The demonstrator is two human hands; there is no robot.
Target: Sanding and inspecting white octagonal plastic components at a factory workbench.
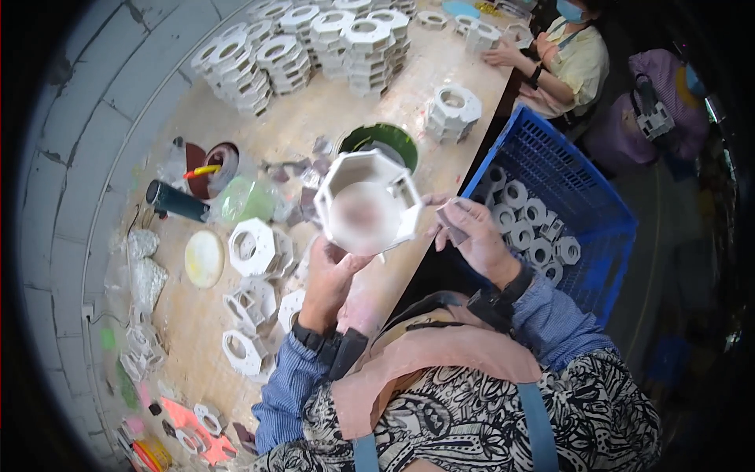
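Observation:
My left hand (329, 277) grips a white octagonal frame (334, 182) from below and holds it up over the table. Its open top faces me, and the middle of it is blurred. To the right of the frame, my right hand (484, 244) pinches a small brownish-grey piece, apparently sandpaper (451, 226), between thumb and fingers. A slight distance separates that hand's fingertips from the frame's right side. Behind the frame a dark green bowl (397, 140) is partly hidden. More white octagonal frames (255, 248) lie on the table left of my left hand.
Tall stacks of white octagonal frames (366, 55) fill the table's far left. A shorter stack (454, 110) stands by the right edge. The blue plastic crate (574, 157) at my right holds several white ring-shaped parts. A dark cylinder (177, 200) lies left. A masked co-worker (574, 63) handles frames at the far right.

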